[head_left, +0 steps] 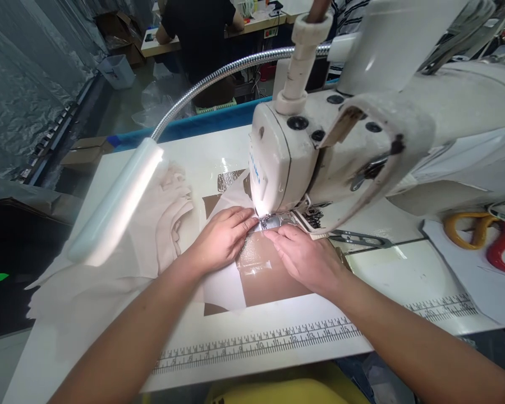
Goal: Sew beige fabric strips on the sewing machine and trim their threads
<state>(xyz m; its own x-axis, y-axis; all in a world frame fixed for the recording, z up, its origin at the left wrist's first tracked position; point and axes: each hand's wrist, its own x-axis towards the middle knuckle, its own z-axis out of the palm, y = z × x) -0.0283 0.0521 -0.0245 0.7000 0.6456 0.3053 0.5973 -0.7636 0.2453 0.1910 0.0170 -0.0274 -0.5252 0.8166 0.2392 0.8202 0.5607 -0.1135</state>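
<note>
A white sewing machine fills the right half of the head view. Both my hands lie at its needle. My left hand rests flat, fingers stretched out, pressing pale cream fabric just left of the presser foot. My right hand lies on the brown taped patch of the table, fingers extended toward the foot, holding the fabric's edge down. The fingertips of both hands almost meet under the needle. The needle itself is hidden by the machine head.
A gooseneck lamp shines over the left of the white table, which has a printed ruler along its front. Thread snips lie right of the foot. Yellow and red scissor handles sit at far right. Another person sits at a desk behind.
</note>
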